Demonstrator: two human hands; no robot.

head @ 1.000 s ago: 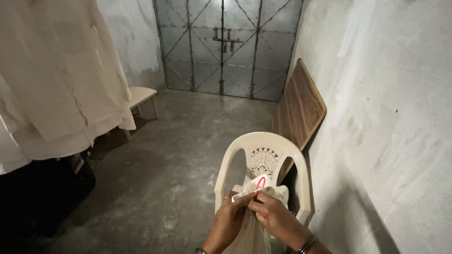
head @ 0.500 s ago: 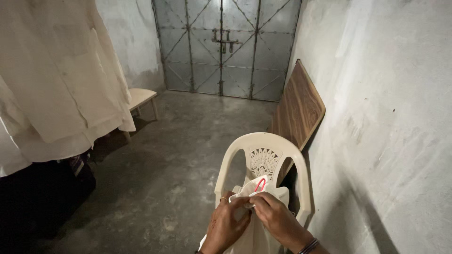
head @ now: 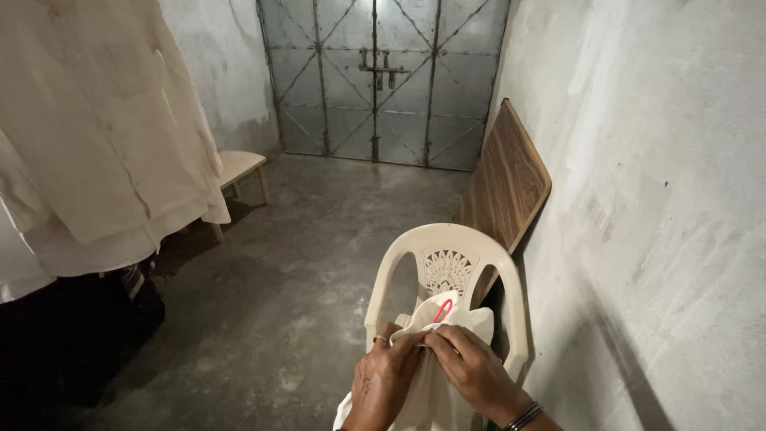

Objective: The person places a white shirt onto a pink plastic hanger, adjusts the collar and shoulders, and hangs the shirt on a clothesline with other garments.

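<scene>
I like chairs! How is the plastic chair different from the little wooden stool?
The plastic chair has a curved back with a patterned cutout and armrests; the wooden stool is flat-topped with no back. The chair stands close by the right wall; the stool sits farther off, by the left wall. Both are pale and stand on the concrete floor.

White cloth [head: 435,383] runs off bottom edge; chair seat probably hidden.

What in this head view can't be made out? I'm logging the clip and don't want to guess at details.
Head view only:
- The cream garment: its lower part is cut off by the bottom edge, so its kind is unclear.
- The red hook: only a loop shows; the cloth hides the rest.
- Fingertips of the left hand and right hand: buried in folds.
- The plastic chair: its seat is hidden by hands and cloth.
- The dark heap at left: too dim.
</scene>
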